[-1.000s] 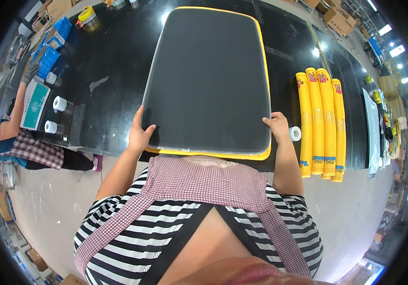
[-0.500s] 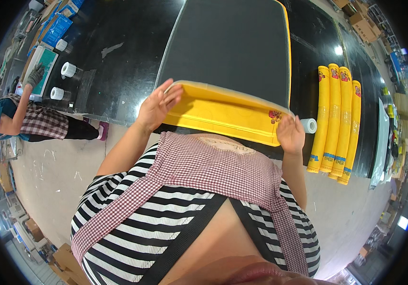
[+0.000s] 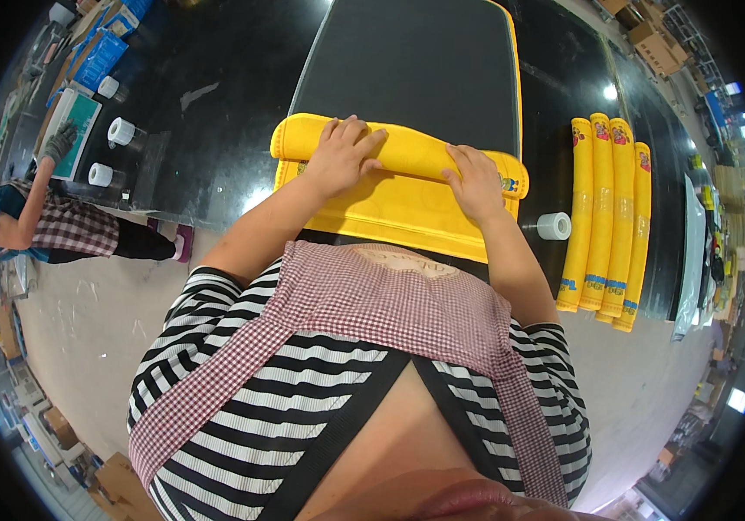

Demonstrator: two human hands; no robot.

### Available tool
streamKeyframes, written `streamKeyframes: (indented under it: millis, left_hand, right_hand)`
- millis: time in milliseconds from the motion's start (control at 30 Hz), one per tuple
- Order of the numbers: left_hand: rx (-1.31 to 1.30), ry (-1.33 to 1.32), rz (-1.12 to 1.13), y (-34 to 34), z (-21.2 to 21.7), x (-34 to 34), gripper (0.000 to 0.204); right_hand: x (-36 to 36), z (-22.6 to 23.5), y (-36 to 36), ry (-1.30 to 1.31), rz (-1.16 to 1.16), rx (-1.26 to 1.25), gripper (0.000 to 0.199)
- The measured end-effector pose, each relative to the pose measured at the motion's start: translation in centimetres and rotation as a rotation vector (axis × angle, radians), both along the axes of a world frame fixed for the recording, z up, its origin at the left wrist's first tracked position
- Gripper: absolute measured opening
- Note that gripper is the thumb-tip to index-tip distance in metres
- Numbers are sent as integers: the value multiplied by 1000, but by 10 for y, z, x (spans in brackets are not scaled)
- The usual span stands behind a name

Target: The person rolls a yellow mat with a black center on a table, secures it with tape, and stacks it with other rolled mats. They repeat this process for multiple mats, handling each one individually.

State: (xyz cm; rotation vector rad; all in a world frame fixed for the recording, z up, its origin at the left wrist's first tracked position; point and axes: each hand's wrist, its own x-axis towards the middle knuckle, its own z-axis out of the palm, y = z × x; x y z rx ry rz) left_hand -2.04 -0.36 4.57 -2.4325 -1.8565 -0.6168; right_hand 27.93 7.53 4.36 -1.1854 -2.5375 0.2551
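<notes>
A large mat point(image 3: 407, 65) with a dark grey back facing up and yellow edging lies on the black table. Its near end is turned over into a thick yellow roll point(image 3: 416, 150) that spans the mat's width. Both of my hands bear on this roll. My left hand point(image 3: 344, 158) curls over it left of the middle, fingers apart and thumb pointing right. My right hand point(image 3: 478, 182) grips it near its right end, fingers over the top. On the near side of the roll a flat yellow sheet point(image 3: 390, 217) reaches toward the table's front edge; how it joins the mat is hidden.
Several rolled yellow mats point(image 3: 602, 217) lie side by side to the right. A white tape roll point(image 3: 554, 227) stands between them and my mat. More tape rolls point(image 3: 121, 131) sit at the left, near a gloved person point(image 3: 60, 143) working over a green-topped item point(image 3: 82, 122).
My hands have gone from the lifted, slightly curved near edge of the mat to the top of the roll. The near end is now turned over, away from me, into a roll.
</notes>
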Motion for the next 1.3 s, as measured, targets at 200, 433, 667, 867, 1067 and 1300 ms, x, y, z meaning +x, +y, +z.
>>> streamKeyframes:
  millis: [200, 433, 667, 867, 1067, 1300]
  left_hand:
    - [31, -16, -25, -31, -22, 6, 48]
    - [74, 0, -28, -58, -20, 16, 47]
    - [54, 0, -44, -69, -34, 14, 42]
    - [-42, -52, -45, -75, -22, 15, 38]
    - [-35, -114, -29, -82, -27, 16, 32]
    - [-212, -258, 100, -80, -22, 24, 22]
  right_hand:
    - [9, -2, -22, -95, 111, 70, 41]
    - [13, -11, -54, 9, 115, 66, 42]
    - [17, -18, -73, 61, 116, 146, 40]
    - [15, -24, -81, 157, 94, 123, 31]
    - [15, -21, -89, 167, 79, 70, 23]
    - [15, -17, -76, 150, 24, -223, 18]
